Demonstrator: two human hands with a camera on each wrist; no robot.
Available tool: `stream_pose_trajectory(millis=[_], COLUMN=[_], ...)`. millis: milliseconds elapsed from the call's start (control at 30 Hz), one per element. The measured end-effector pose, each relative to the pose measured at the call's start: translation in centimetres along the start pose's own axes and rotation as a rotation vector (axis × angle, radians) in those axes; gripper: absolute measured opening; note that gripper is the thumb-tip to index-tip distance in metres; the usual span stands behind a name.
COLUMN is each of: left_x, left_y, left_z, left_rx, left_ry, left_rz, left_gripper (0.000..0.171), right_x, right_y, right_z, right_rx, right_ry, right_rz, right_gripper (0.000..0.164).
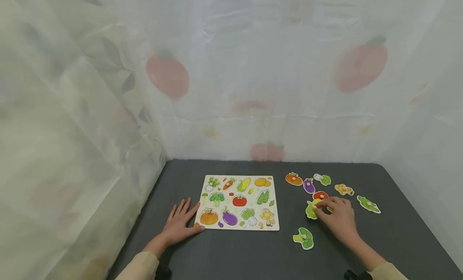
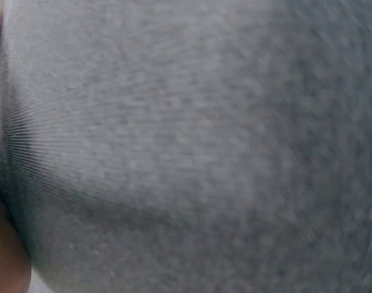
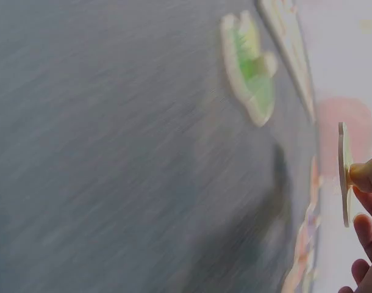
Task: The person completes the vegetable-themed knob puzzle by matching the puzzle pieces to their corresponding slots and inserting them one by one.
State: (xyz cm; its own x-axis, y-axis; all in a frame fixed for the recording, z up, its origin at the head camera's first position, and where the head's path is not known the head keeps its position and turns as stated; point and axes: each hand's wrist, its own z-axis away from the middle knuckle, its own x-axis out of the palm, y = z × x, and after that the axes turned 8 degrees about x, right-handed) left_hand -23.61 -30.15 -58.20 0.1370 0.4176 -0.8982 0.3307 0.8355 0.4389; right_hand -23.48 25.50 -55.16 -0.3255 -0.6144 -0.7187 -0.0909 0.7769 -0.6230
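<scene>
A flat wooden vegetable puzzle board (image 1: pixel 255 223) lies on the dark table. My left hand (image 1: pixel 178 225) rests at its left edge, fingers spread, thumb at the near corner. Right of the board, my right hand (image 1: pixel 338 217) pinches a yellow and green corn puzzle piece (image 1: pixel 310 211) between thumb and fingertips. In the right wrist view that piece (image 3: pixel 344 183) appears edge-on, held by its inner face. A broccoli piece (image 1: pixel 304 238) lies nearer me, and a tomato piece (image 1: pixel 320 195) sits just beyond the pinching fingers. Another piece is mostly hidden under the right hand.
Farther back on the right lie a pumpkin piece (image 1: pixel 294 179), an eggplant piece (image 1: pixel 309 186), a leafy white-stemmed piece (image 1: pixel 323 179), a mushroom piece (image 1: pixel 343 189) and a pea pod piece (image 1: pixel 368 204). Pale printed curtains (image 1: pixel 267 91) enclose the table's back and sides.
</scene>
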Motion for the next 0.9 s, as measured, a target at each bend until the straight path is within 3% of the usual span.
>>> stream_pose_trajectory(millis=[300, 500, 900], left_x=[0.1, 0.1, 0.5], left_y=[-0.1, 0.0, -0.1], left_z=[-0.2, -0.3, -0.1], left_rx=[0.019, -0.021, -0.014], left_ry=[0.041, 0.023, 0.035], left_rz=[0.058, 0.06, 0.077], left_gripper=[0.097, 0.1, 0.101], right_x=[3.7, 6.8, 11.4], right_y=[-5.1, -8.2, -12.1], right_z=[-3.2, -5.3, -7.4], right_rx=[-0.041, -0.053, -0.006], right_ry=[-0.076, -0.103, -0.156], right_rz=[-0.088, -0.089, -0.09], right_gripper=[0.01, 0.011, 0.014])
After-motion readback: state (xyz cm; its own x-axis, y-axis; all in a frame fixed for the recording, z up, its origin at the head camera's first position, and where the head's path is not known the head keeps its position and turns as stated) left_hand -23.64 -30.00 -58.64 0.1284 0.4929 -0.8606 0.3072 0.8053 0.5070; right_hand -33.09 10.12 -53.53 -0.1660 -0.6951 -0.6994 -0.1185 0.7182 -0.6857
